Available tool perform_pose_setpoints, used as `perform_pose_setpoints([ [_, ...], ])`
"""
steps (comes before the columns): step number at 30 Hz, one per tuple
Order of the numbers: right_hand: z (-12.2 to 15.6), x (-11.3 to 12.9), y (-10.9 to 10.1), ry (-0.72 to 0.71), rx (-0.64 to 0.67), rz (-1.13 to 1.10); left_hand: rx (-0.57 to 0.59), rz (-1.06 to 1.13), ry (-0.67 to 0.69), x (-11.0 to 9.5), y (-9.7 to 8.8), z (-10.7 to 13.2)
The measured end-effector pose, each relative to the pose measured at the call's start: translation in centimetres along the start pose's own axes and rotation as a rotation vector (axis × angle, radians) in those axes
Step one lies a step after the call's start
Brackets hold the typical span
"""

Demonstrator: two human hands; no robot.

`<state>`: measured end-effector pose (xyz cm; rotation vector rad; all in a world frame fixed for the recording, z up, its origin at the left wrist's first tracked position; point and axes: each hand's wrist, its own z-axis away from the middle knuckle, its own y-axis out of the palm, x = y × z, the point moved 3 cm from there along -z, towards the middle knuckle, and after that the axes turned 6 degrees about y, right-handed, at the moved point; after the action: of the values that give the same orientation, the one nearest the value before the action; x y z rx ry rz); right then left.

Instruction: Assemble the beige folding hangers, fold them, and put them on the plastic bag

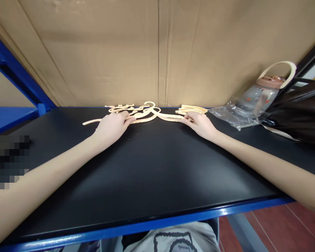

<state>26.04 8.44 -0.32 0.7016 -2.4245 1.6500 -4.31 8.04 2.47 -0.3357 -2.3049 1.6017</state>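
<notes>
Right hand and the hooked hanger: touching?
Touching. The head view shows the thumb and fingers of the right hand closed on one arm of the hanger.

Both arms (pixel 65 167) stretch forward: left of the hanger hook (pixel 154 104), the left hand (pixel 112 126) presses thumb to fingers; right of it, the right hand (pixel 201 124) pinches likewise.

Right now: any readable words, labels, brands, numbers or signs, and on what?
Nothing legible.
Shirt: small lettering in the dark print, too small and blurred to read.
Bottle: small orange marks, no readable text.
Hangers: no lettering visible.
</notes>
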Motion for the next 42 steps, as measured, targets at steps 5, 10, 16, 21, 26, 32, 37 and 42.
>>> perform_pose_setpoints([
  [5,0.1,0.2,-0.1,-0.006,-0.017,0.023,0.012,-0.086,-0.02,-0.2,-0.1,0.0],
  [10,0.0,0.1,0.0,-0.009,-0.026,0.013,-0.002,-0.138,-0.019,-0.4,-0.1,0.0],
  [16,0.1,0.1,-0.3,0.028,-0.07,0.009,-0.138,-0.02,0.093,0.0,0.0,-0.2],
  [21,0.3,0.5,-0.6,0.084,-0.095,0.065,-0.229,-0.078,0.268,0.1,0.0,-0.4],
  [26,0.5,0.9,-0.9,0.124,-0.081,0.128,-0.241,-0.074,0.288,0.0,0.3,-0.5],
  [32,1.1,1.4,-1.2,0.097,-0.021,0.274,-0.224,0.143,0.315,0.1,1.0,-0.7],
  [37,1.3,1.4,-1.0,0.091,0.048,0.377,-0.17,0.219,0.273,0.3,1.5,-0.8],
  [42,1.2,1.4,-0.8,0.095,0.079,0.384,-0.164,0.238,0.28,0.5,1.8,-0.8],
])
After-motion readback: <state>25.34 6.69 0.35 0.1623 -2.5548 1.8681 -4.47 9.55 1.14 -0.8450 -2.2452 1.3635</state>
